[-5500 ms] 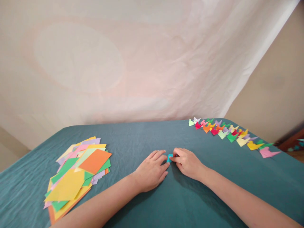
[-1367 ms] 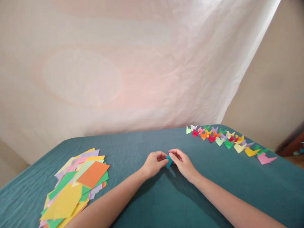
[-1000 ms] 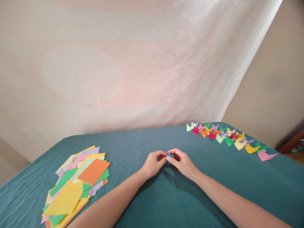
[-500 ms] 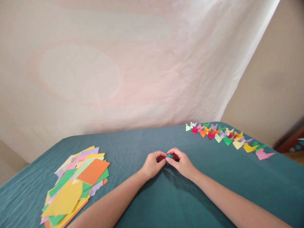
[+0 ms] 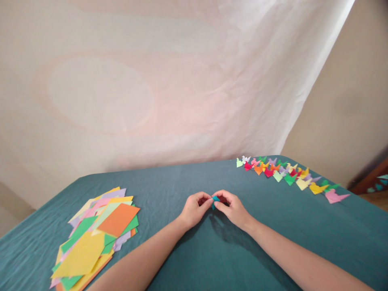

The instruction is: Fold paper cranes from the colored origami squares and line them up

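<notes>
A small folded piece of blue paper [image 5: 215, 199] is pinched between my two hands, just above the middle of the table. My left hand [image 5: 196, 209] grips its left edge between thumb and forefinger. On the other side, my right hand [image 5: 232, 207] holds it with the thumb in front and the fingers curled behind. Much of the paper is hidden by my fingertips, so its exact folded shape cannot be made out. A shadow of the hands falls on the cloth below them.
A loose pile of coloured paper sheets [image 5: 81, 250] lies at the left of the table, which has a dark green cloth [image 5: 169, 178]. Several folded paper birds [image 5: 303, 184] stand in rows at the right. A pale hanging sheet [image 5: 182, 81] rises behind the table.
The fingers have shifted slightly on the blue paper, and a little more of it shows between them. Both hands stay in nearly the same place.
</notes>
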Demonstrator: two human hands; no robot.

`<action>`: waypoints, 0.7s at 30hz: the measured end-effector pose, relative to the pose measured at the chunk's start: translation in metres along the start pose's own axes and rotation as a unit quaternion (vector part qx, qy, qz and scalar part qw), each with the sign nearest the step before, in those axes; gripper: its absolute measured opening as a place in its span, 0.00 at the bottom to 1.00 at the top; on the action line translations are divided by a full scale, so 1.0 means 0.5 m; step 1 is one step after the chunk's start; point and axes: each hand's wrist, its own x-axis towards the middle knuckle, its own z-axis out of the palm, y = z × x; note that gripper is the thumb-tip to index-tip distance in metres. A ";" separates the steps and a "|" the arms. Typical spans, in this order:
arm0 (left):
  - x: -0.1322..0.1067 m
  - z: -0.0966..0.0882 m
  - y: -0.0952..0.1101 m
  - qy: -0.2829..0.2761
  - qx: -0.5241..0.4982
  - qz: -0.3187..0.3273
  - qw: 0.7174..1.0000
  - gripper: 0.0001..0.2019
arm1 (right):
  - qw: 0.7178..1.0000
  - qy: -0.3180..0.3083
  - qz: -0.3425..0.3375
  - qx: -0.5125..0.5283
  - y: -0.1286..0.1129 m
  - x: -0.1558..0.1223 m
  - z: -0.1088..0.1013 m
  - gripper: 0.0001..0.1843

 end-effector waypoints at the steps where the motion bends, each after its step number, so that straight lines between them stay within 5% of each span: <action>1: 0.000 0.000 0.001 0.001 -0.003 -0.001 1.000 0.11 | 1.000 0.000 0.001 0.003 0.001 0.000 0.000 0.08; 21: 0.007 -0.011 -0.002 0.020 -0.082 -0.022 0.996 0.14 | 0.999 0.033 0.010 -0.017 0.006 0.004 0.005 0.05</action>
